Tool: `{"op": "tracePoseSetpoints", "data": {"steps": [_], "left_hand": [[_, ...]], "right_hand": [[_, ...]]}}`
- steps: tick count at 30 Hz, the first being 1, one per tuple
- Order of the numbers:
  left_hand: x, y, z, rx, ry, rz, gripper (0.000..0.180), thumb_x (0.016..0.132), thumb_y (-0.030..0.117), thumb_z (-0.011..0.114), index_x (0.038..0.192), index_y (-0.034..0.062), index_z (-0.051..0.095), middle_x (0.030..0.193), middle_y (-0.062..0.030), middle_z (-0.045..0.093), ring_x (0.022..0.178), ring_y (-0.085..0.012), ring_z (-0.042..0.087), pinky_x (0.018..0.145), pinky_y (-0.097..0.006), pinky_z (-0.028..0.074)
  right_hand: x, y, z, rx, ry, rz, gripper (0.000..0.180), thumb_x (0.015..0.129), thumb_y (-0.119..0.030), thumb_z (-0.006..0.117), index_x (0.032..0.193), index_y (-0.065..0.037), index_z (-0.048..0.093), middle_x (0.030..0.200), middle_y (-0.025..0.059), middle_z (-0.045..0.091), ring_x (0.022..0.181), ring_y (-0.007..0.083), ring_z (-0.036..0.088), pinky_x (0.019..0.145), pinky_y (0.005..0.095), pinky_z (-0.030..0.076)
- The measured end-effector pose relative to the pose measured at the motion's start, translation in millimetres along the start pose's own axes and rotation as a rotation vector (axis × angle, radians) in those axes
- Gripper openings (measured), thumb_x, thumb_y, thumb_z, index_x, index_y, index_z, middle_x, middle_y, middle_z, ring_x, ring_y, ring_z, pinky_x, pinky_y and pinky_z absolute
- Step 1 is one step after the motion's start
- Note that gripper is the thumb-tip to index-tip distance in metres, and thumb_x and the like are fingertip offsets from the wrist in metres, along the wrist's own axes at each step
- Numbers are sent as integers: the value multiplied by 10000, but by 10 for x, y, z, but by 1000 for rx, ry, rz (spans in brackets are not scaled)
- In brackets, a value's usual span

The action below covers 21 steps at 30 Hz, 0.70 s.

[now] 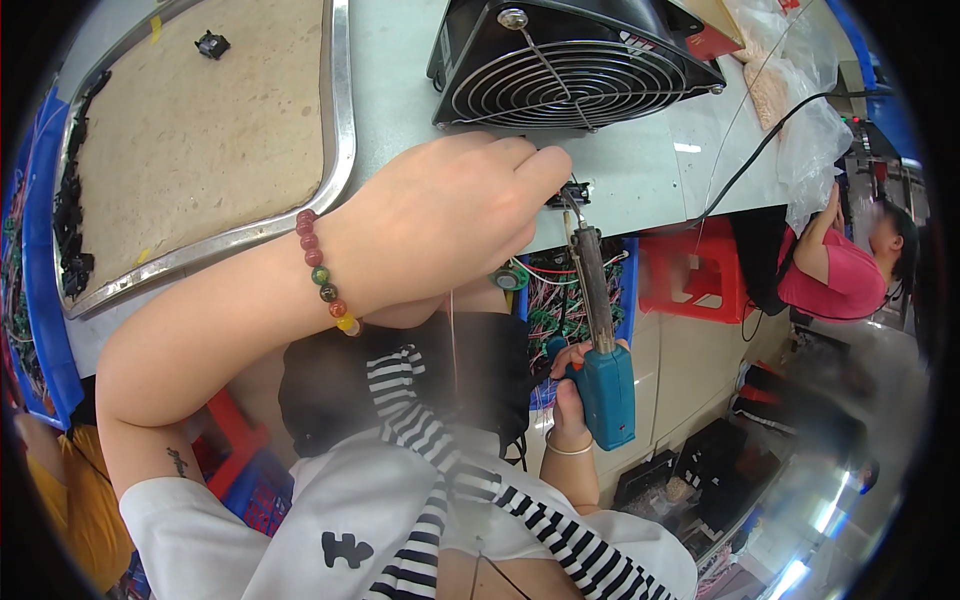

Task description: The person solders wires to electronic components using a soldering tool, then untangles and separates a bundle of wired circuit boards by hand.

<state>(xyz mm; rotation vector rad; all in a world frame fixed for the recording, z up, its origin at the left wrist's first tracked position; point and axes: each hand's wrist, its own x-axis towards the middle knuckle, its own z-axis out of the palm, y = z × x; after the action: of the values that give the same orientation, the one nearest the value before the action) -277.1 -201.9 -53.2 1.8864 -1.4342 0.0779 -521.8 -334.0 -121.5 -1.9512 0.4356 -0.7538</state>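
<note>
Over the worktop (pixel 640 170) edge, the left hand (pixel 440 220) bends down with fingers pinched on a small black part (pixel 572 194), while the right hand (pixel 572 385) grips an upright soldering gun (pixel 603 350), its tip pointing up at that part.

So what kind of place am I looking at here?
Most likely an electronics assembly workshop. The right hand holds a blue soldering gun up to a small black part pinched by the left hand. A wire-guarded fan sits on the bench, and a bin of wired parts sits below.
</note>
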Motion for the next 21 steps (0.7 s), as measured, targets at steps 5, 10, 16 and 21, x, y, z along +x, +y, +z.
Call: {"op": "tracePoseSetpoints", "data": {"steps": [5, 10, 16, 21], "left_hand": [[-6, -7, 17, 10, -5, -10, 139, 816, 46, 596, 884, 14, 479, 729, -141, 523, 686, -333, 568, 622, -406, 476], [-12, -16, 32, 9, 3, -8, 136, 816, 42, 591, 884, 12, 477, 742, -137, 527, 691, -331, 570, 626, -404, 480], [-20, -20, 23, -4, -1, -4, 135, 816, 50, 584, 885, 15, 474, 751, -135, 536, 706, -333, 574, 645, -408, 480], [-13, -9, 27, 1, -22, -31, 134, 814, 55, 585, 883, 16, 477, 754, -135, 542, 710, -335, 577, 647, -410, 482]], "right_hand": [[-7, 18, 9, 52, 4, 24, 291, 800, -323, 728, 849, -57, 621, 695, 39, 606, 649, 215, 520, 588, 334, 388], [12, 58, 26, 23, 23, 18, 232, 795, -245, 719, 841, -39, 622, 753, 78, 609, 626, 234, 535, 556, 336, 400], [25, 61, 66, -119, 44, 74, 147, 718, 72, 685, 771, -40, 604, 786, 101, 622, 665, 235, 619, 592, 292, 481], [36, 80, 82, -113, 51, 64, 141, 733, 79, 687, 759, -40, 617, 810, 109, 642, 681, 231, 637, 603, 289, 500]]}}
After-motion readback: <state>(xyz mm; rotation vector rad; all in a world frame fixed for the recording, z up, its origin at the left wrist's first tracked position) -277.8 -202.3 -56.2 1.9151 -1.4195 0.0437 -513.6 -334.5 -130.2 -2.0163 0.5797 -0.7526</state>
